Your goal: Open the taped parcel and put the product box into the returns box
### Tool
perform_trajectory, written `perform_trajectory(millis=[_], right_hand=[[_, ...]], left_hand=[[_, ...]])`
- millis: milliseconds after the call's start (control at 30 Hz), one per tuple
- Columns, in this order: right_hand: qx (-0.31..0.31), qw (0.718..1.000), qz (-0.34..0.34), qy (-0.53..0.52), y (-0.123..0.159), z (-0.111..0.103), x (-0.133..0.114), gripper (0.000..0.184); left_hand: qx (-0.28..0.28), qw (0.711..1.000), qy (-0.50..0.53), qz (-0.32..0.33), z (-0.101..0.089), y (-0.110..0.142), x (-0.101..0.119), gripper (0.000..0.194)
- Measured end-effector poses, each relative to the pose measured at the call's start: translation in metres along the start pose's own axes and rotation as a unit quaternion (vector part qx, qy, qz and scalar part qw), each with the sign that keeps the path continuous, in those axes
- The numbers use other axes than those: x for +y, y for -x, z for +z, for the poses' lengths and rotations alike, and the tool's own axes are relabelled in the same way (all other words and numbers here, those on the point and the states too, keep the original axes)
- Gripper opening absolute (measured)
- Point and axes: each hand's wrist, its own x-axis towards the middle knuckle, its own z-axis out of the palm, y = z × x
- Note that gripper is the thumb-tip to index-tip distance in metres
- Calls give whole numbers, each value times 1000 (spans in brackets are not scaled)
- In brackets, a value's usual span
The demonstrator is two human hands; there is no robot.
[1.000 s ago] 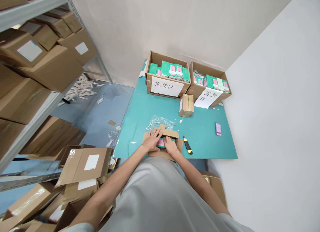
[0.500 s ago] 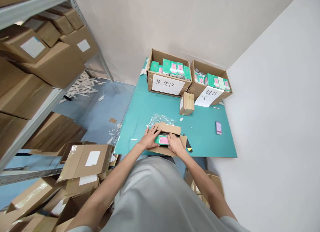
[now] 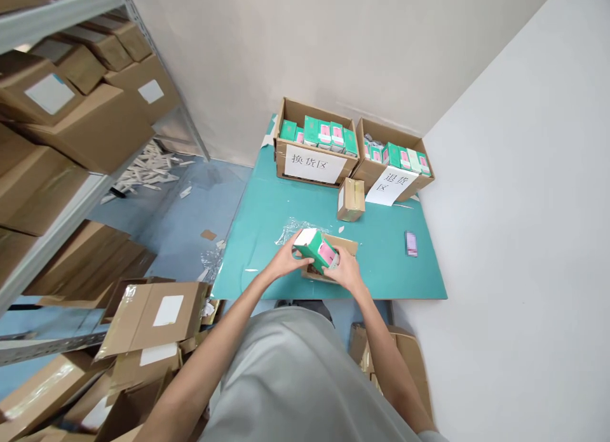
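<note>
Between both hands is a green box with a pink panel and a white end, held tilted above an opened cardboard carton. My left hand is closed on the box's left end, thumb on the near side. Gripping its right end is my right hand. The carton lies on the green-topped table, partly hidden by the box and hands. Crumpled clear plastic wrap lies just behind my left hand.
Two cardboard bins, a left bin and a right bin, hold several green boxes at the back. A small taped carton and a phone lie on the table. Shelving with cartons stands left; a wall rises right.
Both hands have lifted the green box up out of the opened carton and tilted it. The black cutter seen beside the carton earlier is now hidden. The view has shifted slightly.
</note>
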Motion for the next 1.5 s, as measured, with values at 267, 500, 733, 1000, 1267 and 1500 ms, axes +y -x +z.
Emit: perform_trajectory(millis=[267,500,733,1000,1267,1500], right_hand=[[97,886,62,-448,-22,1,-37,73],[112,861,78,-490,-32,7,-57,59],[166,925,33,-339,-35,13,-64,59],[203,913,61,-349,-31,15,-89,88],[122,836,73,-531,-36,13,-84,74],[136,845,78,-512,-44,15,-84,74]], left_hand=[[-33,955,266,-131,8,20,48,86],[42,937,313,-150,6,24,48,70],[120,962,223,-104,10,18,53,71],[173,980,93,19,28,26,74,50],[121,920,345,-143,32,37,64,70],[149,921,339,-119,40,27,65,66]])
